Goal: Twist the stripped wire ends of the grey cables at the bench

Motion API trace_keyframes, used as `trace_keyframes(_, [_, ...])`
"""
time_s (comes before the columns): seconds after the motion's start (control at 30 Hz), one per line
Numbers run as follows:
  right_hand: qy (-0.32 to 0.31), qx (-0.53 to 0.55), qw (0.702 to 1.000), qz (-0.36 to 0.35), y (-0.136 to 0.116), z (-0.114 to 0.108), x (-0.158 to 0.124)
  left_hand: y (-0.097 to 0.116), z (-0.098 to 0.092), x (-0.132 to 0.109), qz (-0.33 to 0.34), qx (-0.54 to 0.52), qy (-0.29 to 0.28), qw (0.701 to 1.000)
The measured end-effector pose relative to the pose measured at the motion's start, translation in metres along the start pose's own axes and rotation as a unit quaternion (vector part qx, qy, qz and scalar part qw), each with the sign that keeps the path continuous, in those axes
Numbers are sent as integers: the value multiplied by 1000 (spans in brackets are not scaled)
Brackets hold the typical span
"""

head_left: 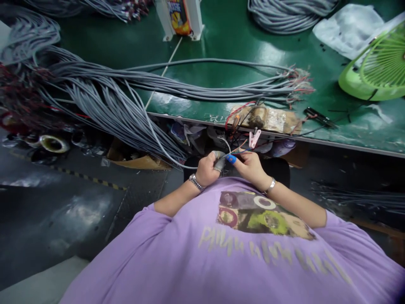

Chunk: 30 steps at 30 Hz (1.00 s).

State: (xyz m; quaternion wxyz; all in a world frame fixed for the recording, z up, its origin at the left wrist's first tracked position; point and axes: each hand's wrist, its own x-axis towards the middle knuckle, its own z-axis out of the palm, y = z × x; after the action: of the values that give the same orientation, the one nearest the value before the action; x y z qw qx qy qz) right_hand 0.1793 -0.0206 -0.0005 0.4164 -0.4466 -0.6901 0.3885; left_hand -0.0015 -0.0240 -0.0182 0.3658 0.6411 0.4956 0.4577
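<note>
A grey cable (164,150) runs down from the bundle into my left hand (209,167), whose wrapped thumb and finger are closed around it near its end. Fine wires fan out above the grip, among them a pale stranded one, a copper-brown one and a blue one. My right hand (249,164), with blue tape on the thumb, pinches the coloured wires (238,148) close beside the left. Just above the right fingers is a pink clothes peg (254,138) at the bench edge. The exact wire ends between my fingers are too small to make out.
On the green bench (221,46) lies a long bundle of grey cables (196,86). A taped block (265,118) with red and black leads sits at the front edge. A green fan (376,63), a plastic bag (349,29) and a coiled cable (291,17) stand beyond.
</note>
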Motion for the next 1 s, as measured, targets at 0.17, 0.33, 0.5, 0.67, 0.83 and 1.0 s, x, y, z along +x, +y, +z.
trace_keyframes(0.17, [-50, -172, 970, -165, -2, 1, -5, 3, -1, 9, -132, -117, -4, 984])
trace_keyframes(0.33, [-191, -148, 932, -271, -6, 0, -8, -3, -14, 27, -172, -195, 104, 960])
trace_keyframes(0.5, [-140, 23, 989, -46, 22, -15, -15, -2, -26, 23, -112, -239, 27, 964])
trace_keyframes(0.67, [11, 196, 962, 191, 51, -29, -20, 2, -24, 11, -77, -223, -84, 968])
trace_keyframes(0.83, [-65, 318, 902, 284, 35, -31, -14, 11, -15, 14, -35, -142, -219, 965])
trace_keyframes(1.0, [-199, 271, 902, 269, 12, -26, -15, 10, -7, 22, 35, -47, -295, 954])
